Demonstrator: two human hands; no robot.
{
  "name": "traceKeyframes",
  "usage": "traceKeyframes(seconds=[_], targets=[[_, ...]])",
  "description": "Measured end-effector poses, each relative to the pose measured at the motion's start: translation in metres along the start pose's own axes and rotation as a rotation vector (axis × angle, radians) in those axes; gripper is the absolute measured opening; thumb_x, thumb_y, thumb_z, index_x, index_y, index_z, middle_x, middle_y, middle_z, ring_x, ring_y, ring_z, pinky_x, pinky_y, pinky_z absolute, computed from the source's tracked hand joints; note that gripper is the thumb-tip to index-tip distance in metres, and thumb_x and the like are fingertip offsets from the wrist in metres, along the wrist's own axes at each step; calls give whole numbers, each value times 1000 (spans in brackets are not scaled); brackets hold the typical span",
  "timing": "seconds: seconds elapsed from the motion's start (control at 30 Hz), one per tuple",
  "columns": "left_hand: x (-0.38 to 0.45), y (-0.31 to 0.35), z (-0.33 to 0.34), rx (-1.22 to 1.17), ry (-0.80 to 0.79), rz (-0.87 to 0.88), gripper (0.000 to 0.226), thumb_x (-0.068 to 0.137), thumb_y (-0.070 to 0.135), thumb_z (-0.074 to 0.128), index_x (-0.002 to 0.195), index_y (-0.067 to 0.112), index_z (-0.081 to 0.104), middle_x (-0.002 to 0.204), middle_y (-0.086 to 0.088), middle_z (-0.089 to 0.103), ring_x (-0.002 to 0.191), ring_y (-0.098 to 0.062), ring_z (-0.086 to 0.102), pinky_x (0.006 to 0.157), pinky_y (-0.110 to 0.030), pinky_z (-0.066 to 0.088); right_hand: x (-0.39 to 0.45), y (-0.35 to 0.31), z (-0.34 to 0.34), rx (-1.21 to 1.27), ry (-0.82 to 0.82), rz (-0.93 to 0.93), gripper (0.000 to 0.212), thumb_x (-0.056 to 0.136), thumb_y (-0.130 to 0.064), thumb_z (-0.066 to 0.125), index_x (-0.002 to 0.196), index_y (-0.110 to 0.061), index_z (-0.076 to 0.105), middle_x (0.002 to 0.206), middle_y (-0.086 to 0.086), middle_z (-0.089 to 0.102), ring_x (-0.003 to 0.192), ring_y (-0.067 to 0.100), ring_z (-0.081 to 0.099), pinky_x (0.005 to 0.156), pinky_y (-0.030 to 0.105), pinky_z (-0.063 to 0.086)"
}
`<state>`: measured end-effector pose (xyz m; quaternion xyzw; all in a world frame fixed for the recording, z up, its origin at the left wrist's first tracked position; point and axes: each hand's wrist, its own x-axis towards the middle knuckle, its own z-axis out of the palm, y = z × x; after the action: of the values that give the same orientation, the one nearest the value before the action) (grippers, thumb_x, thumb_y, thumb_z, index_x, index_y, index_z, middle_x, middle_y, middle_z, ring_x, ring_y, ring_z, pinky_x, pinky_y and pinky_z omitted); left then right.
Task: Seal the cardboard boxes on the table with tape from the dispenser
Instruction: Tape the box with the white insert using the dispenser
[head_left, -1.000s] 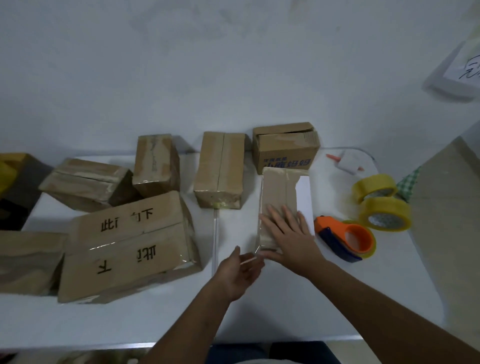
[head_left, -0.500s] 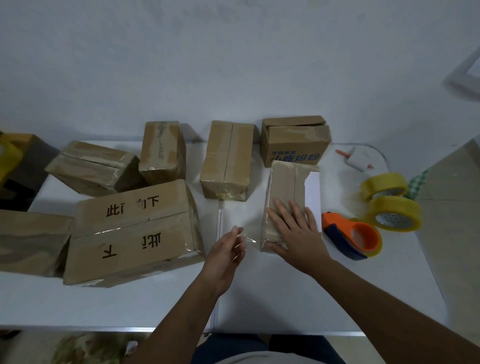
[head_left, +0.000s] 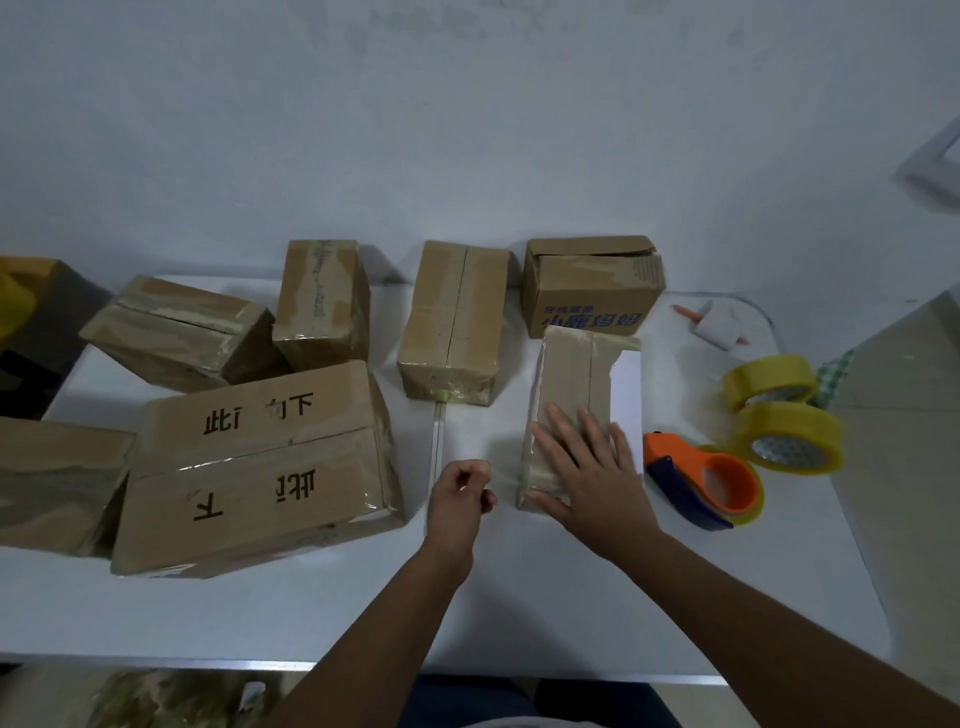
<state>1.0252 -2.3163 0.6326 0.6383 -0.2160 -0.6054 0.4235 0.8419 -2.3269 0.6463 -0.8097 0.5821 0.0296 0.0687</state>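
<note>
A small white roll with red-orange ends (head_left: 717, 326) is seen lying near the far right corner of the white tabletop (head_left: 519, 613), before a pale bluish-white wall (head_left: 467, 130). A green-and-white checked cloth (head_left: 835, 375) is seen at the right edge, and a dark box with a yellow object (head_left: 31, 322) on it at the far left.

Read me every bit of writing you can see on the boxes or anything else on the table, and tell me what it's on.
"此 向下", seen upside down: black print on the far flap of the large box.
"此 下", upside down: black print on its near flap.
"小鹿妈妈", blue print on the front of the far box; the smaller blue line above it is too blurred to read.
</note>
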Motion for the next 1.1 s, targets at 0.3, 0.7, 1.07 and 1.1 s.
traceKeyframes(seconds=[0.3,0.7,1.07,1.1], targets=[[8,-12,40,240,-52,43,13,103,17,47,101,14,59,100,-6,63,81,-16,59,62,-20,48,1,-1,4,-35,3,-1,77,90,-71,25,155,-31,13,164,-1,6,150,30,4,119,56,6],[20,6,27,404,-86,78,14,101,18,53,101,16,67,110,-3,66,100,-19,64,84,-31,54,0,-2,2,-3,25,-3,77,88,-70,23,153,-29,18,163,1,12,149,33,13,118,56,8],[-17,27,12,576,-338,263,35,97,0,53,122,17,70,109,1,73,96,-7,70,89,-25,56,-1,-4,-1,32,30,3,75,90,-70,28,152,-27,25,162,2,18,147,34,19,116,59,17],[-15,30,8,594,-376,281,34,95,1,57,120,19,71,109,4,74,97,-5,69,89,-23,55,-1,-4,-1,35,33,1,76,90,-70,32,152,-27,25,162,2,18,147,35,19,116,59,17]])
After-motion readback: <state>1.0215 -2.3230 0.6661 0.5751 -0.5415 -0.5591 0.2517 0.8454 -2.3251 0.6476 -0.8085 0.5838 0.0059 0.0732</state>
